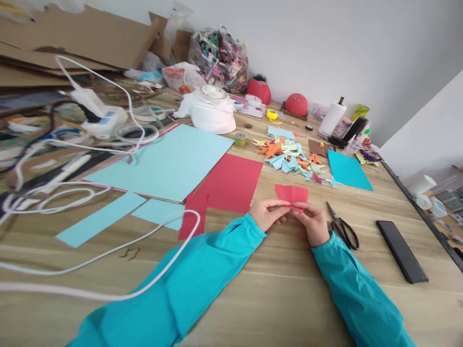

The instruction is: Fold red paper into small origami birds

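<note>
A small folded piece of red paper (291,194) is held just above the wooden table (275,289). My left hand (266,213) pinches its near left edge. My right hand (314,222) pinches the near right edge, fingers curled over the fold. Both arms wear teal sleeves. Black scissors (343,228) lie on the table just right of my right hand. A larger red sheet (226,185) with a cut-out corner lies left of my hands.
A big light-blue sheet (170,161) and blue strips (99,219) lie at left, crossed by white cables (119,250). A pile of folded paper shapes (291,159), a teal square (347,170), a black phone (401,250) and cluttered boxes and bags fill the rest.
</note>
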{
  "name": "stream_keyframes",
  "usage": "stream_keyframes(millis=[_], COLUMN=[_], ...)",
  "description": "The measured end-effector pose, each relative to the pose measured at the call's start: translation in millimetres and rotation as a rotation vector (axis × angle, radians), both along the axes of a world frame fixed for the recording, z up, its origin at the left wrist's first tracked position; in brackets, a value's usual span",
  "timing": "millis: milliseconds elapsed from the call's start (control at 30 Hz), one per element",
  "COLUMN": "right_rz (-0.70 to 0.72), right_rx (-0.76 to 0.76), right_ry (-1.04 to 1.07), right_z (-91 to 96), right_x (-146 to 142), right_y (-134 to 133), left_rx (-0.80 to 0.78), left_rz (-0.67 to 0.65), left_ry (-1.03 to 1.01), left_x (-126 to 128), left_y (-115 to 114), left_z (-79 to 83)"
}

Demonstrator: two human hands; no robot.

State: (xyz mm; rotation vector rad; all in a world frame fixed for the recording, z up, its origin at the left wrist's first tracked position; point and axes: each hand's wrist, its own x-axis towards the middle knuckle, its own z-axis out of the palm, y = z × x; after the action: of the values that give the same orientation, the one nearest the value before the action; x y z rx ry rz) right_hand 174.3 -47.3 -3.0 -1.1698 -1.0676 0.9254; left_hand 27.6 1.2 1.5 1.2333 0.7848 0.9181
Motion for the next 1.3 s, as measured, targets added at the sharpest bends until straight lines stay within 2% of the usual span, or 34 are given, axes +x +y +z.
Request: stream_keyframes(millis=[200, 467, 633, 700, 833, 900, 1000, 1100, 1300], right_rz=[-0.080, -0.067, -0.123, -0.170, -0.285, -0.296, -0.254, -0.253, -0.250], right_rx=[-0.039, -0.072, -0.076, -0.037, 0.052, 0.046, 0.019, -0.006, -0.025], right_ry=[-0.078, 0.012, -0.145, -0.264, -0.582, -0.744, -0.895, -0.955, -1.000], right_z=[-5.5, -4.5, -3.4, -3.7, -5.0, -6.0, -8.3, -11.4, -13.1], right_x=[1.7, -1.2, -2.1, -1.3, 3.2, 5.8, 8.3, 8.6, 8.4], right_y=[0.8, 1.6, 1.9, 2.3, 2.8, 2.9, 3.0, 3.4, 4.4], left_rx=[-0.002, -0.047, -0.058, 0.034, 0.401, 0.502, 0.579, 0.621, 0.609], left_rz=[0.038, 0.053, 0.078, 0.102, 0.198, 0.171, 0.076, -0.003, 0.017], left_ry=[0.060, 0.019, 0.060, 0.170, 0.466, 0.588, 0.777, 0.897, 0.945], left_x=[-0.1, 2.2, 2.1, 0.5, -4.0, -6.2, -8.5, -9.4, -9.4], left_y=[0.5, 1.8, 1.5, 1.6, 6.8, 11.3, 16.5, 17.8, 15.2], left_z=[4.1, 3.5, 3.5, 2.5, -2.1, -3.5, -3.0, -0.8, 0.4])
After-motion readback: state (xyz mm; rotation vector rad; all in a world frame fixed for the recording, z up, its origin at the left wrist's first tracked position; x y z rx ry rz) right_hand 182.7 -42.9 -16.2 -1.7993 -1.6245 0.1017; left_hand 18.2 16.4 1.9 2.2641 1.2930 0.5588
